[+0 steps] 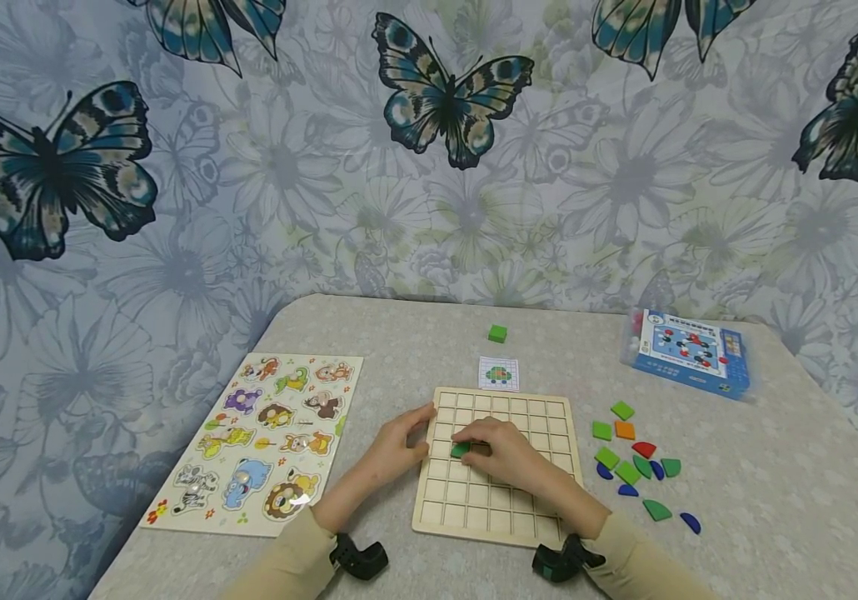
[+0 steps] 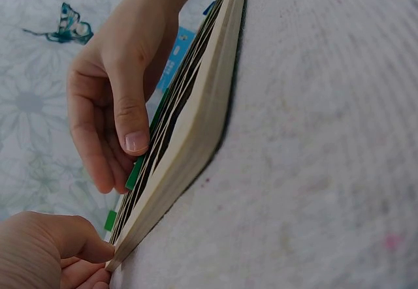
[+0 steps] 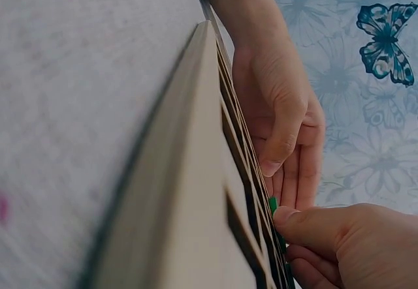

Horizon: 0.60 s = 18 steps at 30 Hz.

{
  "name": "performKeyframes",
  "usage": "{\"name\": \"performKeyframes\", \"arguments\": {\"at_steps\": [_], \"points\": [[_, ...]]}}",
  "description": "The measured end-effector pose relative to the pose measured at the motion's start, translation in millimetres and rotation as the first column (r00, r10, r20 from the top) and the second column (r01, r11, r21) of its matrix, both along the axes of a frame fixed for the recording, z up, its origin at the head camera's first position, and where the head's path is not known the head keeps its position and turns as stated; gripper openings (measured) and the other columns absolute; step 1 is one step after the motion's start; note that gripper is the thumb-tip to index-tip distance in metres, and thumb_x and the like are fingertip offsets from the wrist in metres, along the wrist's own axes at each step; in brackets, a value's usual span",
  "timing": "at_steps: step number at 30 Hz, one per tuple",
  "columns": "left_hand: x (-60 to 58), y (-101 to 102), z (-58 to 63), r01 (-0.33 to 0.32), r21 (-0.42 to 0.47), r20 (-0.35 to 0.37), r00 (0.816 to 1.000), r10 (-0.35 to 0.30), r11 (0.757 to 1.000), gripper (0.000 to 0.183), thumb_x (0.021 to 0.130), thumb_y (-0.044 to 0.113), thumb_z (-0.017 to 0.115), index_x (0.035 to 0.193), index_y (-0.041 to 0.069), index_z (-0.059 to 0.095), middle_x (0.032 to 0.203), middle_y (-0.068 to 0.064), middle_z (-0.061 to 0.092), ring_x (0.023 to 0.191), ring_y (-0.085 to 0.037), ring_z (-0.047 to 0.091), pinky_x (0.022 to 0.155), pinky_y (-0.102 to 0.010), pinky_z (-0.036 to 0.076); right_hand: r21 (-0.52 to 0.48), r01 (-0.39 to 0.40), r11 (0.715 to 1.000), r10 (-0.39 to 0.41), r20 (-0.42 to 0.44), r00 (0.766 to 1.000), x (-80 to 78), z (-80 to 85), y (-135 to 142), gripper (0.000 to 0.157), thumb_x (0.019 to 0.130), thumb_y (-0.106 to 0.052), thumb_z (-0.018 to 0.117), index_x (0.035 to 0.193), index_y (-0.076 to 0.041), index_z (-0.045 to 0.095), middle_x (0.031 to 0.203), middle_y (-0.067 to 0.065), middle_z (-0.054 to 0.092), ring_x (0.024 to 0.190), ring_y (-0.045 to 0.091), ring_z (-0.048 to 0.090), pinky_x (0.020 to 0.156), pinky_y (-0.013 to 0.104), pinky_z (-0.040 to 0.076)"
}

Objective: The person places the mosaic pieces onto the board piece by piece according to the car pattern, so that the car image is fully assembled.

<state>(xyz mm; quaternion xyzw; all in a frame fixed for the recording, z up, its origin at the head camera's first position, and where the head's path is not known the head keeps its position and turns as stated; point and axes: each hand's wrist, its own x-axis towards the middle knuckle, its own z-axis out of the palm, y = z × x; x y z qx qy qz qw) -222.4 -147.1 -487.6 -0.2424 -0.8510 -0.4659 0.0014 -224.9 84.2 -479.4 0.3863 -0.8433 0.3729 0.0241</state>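
Note:
A square wooden grid board (image 1: 500,521) lies on the table. At its left edge rests my left hand (image 1: 396,446), thumb and index finger touching the side; the right wrist view shows this left hand (image 3: 281,106) with its fingers fairly straight. Over the left part of the grid, my right hand (image 1: 507,454) pinches a dark green piece (image 1: 461,451) between thumb and fingers. The green piece (image 3: 273,204) is partly covered by the right hand (image 3: 346,237), so its full shape is hidden. Behind the board lies a pattern card (image 1: 499,374) with a green, orange and red figure.
Loose green, orange, red and blue pieces (image 1: 627,472) are scattered right of the board. A green block (image 1: 497,334) sits behind the card. An animal puzzle board (image 1: 249,446) lies at left, a blue box (image 1: 691,354) at the back right.

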Motion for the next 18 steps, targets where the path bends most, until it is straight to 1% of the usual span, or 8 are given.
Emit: {"name": "performKeyframes", "arguments": {"at_steps": [8,14,18], "points": [[-1.8,-0.8,-3.3,0.0,-0.014,-0.004,1.0,0.0,1.0,0.062,0.082,-0.005,0.058,0.14,-0.006,0.038,0.136,-0.02,0.047,0.123,-0.032,0.046,0.101,-0.041,0.041,0.0,-0.004,1.0,0.004,-0.018,1.0,0.6,1.5,-0.5,0.027,0.083,-0.009,0.071,0.11,-0.007,0.069,0.106,0.001,0.066,0.097,0.015,0.06,0.079,0.03,0.053],[-0.9,-0.7,-2.2,-0.002,-0.013,0.007,1.0,0.002,1.0,0.061,0.083,-0.005,0.057,0.141,-0.006,0.038,0.137,-0.02,0.047,0.123,-0.033,0.047,0.101,-0.043,0.041,0.01,-0.007,1.0,0.007,-0.015,1.0,1.1,1.7,-0.5,0.027,0.083,-0.01,0.071,0.11,-0.008,0.07,0.105,0.001,0.067,0.092,0.014,0.06,0.074,0.026,0.052],[-0.2,-0.6,-0.8,-0.005,-0.013,0.013,1.0,0.005,1.0,0.061,0.083,-0.004,0.057,0.141,-0.005,0.038,0.137,-0.019,0.046,0.123,-0.032,0.046,0.101,-0.041,0.041,0.013,0.002,1.0,-0.001,-0.018,1.0,2.0,3.4,-1.4,0.026,0.084,-0.009,0.07,0.109,-0.008,0.07,0.105,0.001,0.067,0.093,0.014,0.061,0.075,0.026,0.053]]}}
